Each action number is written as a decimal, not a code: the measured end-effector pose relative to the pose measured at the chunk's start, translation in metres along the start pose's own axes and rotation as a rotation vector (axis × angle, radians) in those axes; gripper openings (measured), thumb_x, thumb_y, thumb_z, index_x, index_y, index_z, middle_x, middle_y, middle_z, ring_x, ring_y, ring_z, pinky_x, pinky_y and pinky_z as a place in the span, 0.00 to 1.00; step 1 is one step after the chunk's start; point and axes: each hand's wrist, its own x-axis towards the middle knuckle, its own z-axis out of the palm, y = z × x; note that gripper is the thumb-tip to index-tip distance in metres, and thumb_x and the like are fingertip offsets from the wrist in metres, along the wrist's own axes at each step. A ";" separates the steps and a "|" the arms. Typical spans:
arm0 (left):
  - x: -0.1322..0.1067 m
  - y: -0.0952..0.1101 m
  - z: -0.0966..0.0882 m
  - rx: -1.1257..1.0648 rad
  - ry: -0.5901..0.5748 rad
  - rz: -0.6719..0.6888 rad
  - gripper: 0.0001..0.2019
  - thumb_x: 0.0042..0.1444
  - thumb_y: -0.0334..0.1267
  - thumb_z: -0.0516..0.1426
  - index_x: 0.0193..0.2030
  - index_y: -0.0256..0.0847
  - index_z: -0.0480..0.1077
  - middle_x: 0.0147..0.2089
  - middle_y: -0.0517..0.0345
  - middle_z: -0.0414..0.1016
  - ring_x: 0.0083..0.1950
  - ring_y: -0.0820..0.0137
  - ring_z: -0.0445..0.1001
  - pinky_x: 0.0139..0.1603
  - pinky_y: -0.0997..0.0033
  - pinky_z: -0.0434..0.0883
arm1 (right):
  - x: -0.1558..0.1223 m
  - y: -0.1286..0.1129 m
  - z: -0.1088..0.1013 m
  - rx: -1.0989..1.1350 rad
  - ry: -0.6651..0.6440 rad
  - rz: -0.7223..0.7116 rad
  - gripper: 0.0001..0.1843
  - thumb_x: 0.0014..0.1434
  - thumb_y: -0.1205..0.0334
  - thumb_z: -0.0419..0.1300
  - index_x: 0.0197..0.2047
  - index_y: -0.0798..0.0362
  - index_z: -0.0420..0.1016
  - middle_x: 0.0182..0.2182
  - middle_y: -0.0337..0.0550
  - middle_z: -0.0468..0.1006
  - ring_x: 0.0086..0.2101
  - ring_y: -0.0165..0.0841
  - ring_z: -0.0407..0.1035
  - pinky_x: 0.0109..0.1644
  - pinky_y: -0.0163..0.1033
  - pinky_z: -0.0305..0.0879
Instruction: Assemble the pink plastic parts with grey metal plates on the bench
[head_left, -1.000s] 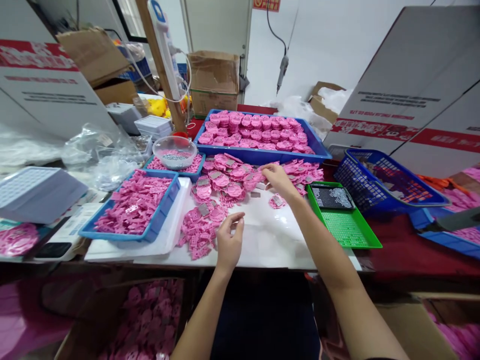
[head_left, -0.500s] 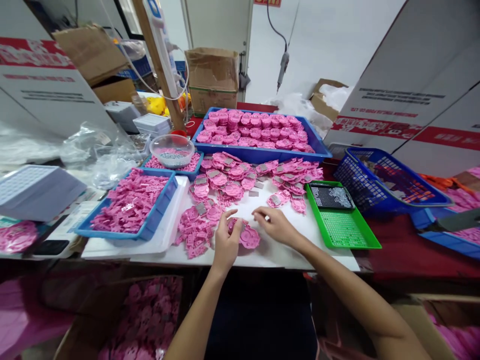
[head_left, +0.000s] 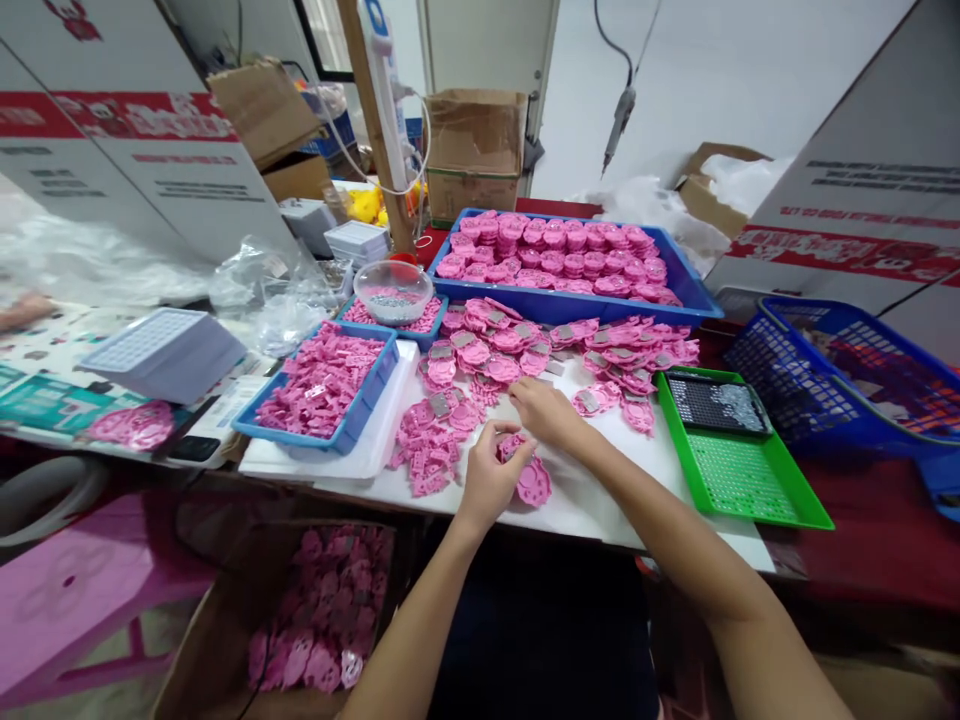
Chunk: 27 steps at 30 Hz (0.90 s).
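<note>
My left hand [head_left: 489, 478] is closed on a pink plastic casing [head_left: 535, 484] near the table's front edge, thumb and fingers around its left side. My right hand [head_left: 546, 410] is just beyond it, fingers bent and pinched down beside some small pink pieces [head_left: 486, 396]. What its fingertips hold, if anything, is hidden. Left of the casing lies a pile of pink plastic parts [head_left: 426, 455]. Behind the hands are heaped pink casings with grey plates [head_left: 472, 350], and more such casings [head_left: 637, 350] lie to the right.
A large blue tray [head_left: 577, 299] of stacked pink pieces stands behind. To the left are a blue bin [head_left: 360, 410] of pink parts and a clear bowl [head_left: 394, 290] of small metal bits. At right sit a green tray [head_left: 795, 500] and blue basket [head_left: 817, 340]. An electric screwdriver [head_left: 621, 125] hangs above.
The view has swung left, so everything sits further right in the picture. My right hand has moved forward and left to the small pink pieces. My left hand keeps the casing.
</note>
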 end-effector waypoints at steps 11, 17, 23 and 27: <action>0.000 -0.005 -0.002 0.055 -0.139 -0.011 0.22 0.64 0.44 0.60 0.61 0.43 0.62 0.39 0.55 0.82 0.41 0.66 0.82 0.48 0.64 0.75 | -0.039 0.004 -0.070 0.723 -0.153 -0.103 0.08 0.65 0.58 0.60 0.41 0.53 0.79 0.32 0.39 0.78 0.23 0.25 0.67 0.25 0.31 0.64; -0.005 -0.004 0.000 -0.132 -0.229 -0.071 0.24 0.64 0.46 0.60 0.58 0.47 0.51 0.40 0.58 0.79 0.33 0.69 0.81 0.41 0.66 0.77 | -0.046 -0.011 -0.069 0.699 -0.336 -0.175 0.05 0.62 0.65 0.62 0.36 0.53 0.80 0.27 0.38 0.79 0.25 0.26 0.69 0.29 0.32 0.63; -0.002 0.000 -0.004 -0.262 -0.057 -0.010 0.26 0.63 0.47 0.61 0.62 0.46 0.55 0.41 0.56 0.79 0.36 0.68 0.81 0.44 0.65 0.79 | -0.038 -0.010 -0.058 0.736 -0.235 -0.140 0.07 0.65 0.62 0.60 0.36 0.53 0.76 0.27 0.36 0.76 0.24 0.26 0.67 0.26 0.31 0.63; 0.002 0.000 -0.006 -0.370 0.214 0.112 0.28 0.62 0.46 0.62 0.65 0.46 0.57 0.47 0.52 0.79 0.47 0.62 0.82 0.54 0.59 0.77 | -0.032 -0.008 -0.043 0.822 -0.160 0.004 0.10 0.68 0.59 0.58 0.35 0.53 0.70 0.30 0.39 0.74 0.26 0.26 0.69 0.24 0.28 0.66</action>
